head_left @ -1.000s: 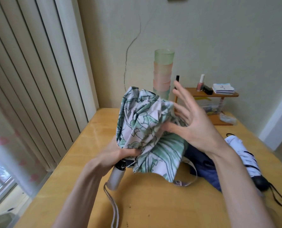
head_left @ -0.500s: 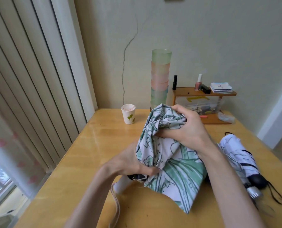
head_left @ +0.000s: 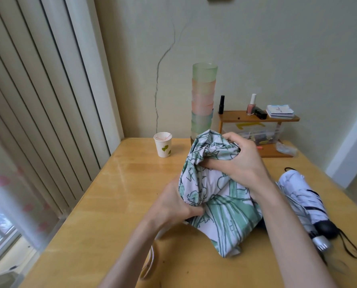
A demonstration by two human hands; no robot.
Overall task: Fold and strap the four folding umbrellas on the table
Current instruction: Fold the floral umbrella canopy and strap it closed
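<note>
A white folding umbrella with a green leaf print (head_left: 221, 196) is held over the middle of the wooden table (head_left: 115, 194), its canopy loose and bunched. My left hand (head_left: 173, 206) grips its lower end near the handle, which my hand and the fabric hide. My right hand (head_left: 237, 159) grips the bunched fabric at the top end. A white umbrella with black trim (head_left: 304, 202) lies on the table to the right, its black handle (head_left: 327, 226) and wrist loop pointing toward me. A dark umbrella is mostly hidden beneath the leaf-print fabric.
A paper cup (head_left: 163, 144) stands at the back of the table. Behind the umbrella rises a tall stack of pastel tumblers (head_left: 203, 100). A small wooden shelf (head_left: 258, 119) with bottles and cards stands at the back right. Vertical blinds and a window line the left side.
My right hand went from open against the fabric to gripping the bunched top. The umbrella came down and to the right, which uncovered the paper cup.
</note>
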